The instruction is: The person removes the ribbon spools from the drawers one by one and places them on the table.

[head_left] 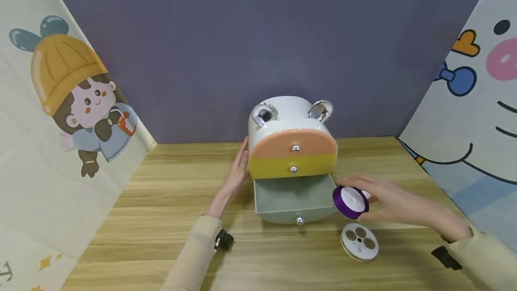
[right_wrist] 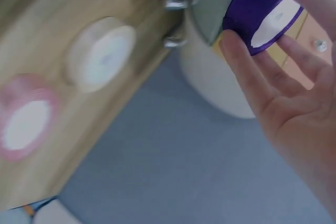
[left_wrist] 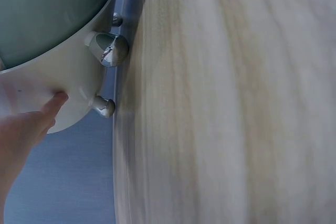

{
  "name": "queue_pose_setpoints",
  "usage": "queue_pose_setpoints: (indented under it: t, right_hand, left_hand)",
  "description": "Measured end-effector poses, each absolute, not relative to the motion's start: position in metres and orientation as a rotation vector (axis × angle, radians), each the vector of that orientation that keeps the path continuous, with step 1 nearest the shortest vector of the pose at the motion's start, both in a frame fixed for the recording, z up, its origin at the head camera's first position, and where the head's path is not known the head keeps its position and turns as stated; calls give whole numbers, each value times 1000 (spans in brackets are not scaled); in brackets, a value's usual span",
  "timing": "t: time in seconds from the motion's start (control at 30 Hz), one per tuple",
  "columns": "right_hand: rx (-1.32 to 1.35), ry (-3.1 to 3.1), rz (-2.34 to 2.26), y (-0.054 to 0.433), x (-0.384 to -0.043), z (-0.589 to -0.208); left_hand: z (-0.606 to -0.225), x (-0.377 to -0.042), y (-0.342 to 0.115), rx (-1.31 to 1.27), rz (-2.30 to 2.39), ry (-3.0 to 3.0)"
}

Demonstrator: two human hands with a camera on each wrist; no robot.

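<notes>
A small drawer cabinet [head_left: 288, 116] with a white body and silver ears stands near the back of the table, its bottom green drawer [head_left: 296, 216] pulled out. My left hand [head_left: 238, 173] rests on the cabinet's left side with its fingers extended; the left wrist view shows a fingertip against the white wall [left_wrist: 79, 87]. Between thumb and fingers, my right hand [head_left: 383, 199] pinches a spool of purple ribbon [head_left: 343, 207], tilted beside the drawer's right front corner. The inside of the drawer shows its bare green floor.
A white ribbon spool [head_left: 359, 242] lies on the wooden table [head_left: 169, 219] in front of the drawer's right end. In the right wrist view a pink ribbon spool [right_wrist: 44, 95] also lies on the table. A dark wall panel [head_left: 202, 57] stands behind the cabinet.
</notes>
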State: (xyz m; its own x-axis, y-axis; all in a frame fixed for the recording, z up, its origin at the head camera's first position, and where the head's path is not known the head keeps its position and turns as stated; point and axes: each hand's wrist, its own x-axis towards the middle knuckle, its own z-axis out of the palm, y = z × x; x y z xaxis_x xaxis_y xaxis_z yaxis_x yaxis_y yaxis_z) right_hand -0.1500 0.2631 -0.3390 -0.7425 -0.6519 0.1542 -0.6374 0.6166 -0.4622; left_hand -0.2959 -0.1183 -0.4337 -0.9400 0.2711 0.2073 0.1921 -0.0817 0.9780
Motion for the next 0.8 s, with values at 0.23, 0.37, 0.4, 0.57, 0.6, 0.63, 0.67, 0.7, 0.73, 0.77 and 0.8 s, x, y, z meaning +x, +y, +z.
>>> queue_pose_setpoints:
  t: [0.23, 0.37, 0.4, 0.57, 0.6, 0.63, 0.67, 0.7, 0.73, 0.77, 0.8]
  right_hand:
    - [-1230, 2918, -831, 307, -134, -373]
    - [-1133, 2948, -853, 326, -121, -387]
    - [-1118, 2941, -879, 330, -118, -390]
    - [-1119, 2912, -984, 347, -104, -408]
    - [-1114, 2926, -977, 350, -102, -412]
    - [-1130, 2953, -953, 352, -101, -415]
    - [-1154, 2998, -911, 355, -100, -419]
    - [-1169, 3034, -880, 357, -100, -423]
    - [-1166, 3077, -841, 359, -98, -427]
    - [-1169, 3106, -812, 361, -98, -431]
    - [-1174, 3129, -791, 362, -97, -433]
  left_hand:
    - [-433, -296, -118, 565, 2218, 2065]
    - [-433, -295, -119, 563, 2219, 2067]
    - [-432, -295, -119, 559, 2218, 2069]
    - [-428, -292, -119, 536, 2207, 2055]
    - [-428, -292, -119, 534, 2205, 2053]
    - [-427, -291, -119, 532, 2203, 2054]
    - [-425, -290, -118, 526, 2202, 2052]
    - [-423, -288, -118, 519, 2201, 2051]
    - [-421, -286, -117, 524, 2206, 2048]
    - [-422, -287, -117, 525, 2209, 2047]
    - [-419, -284, -117, 522, 2204, 2046]
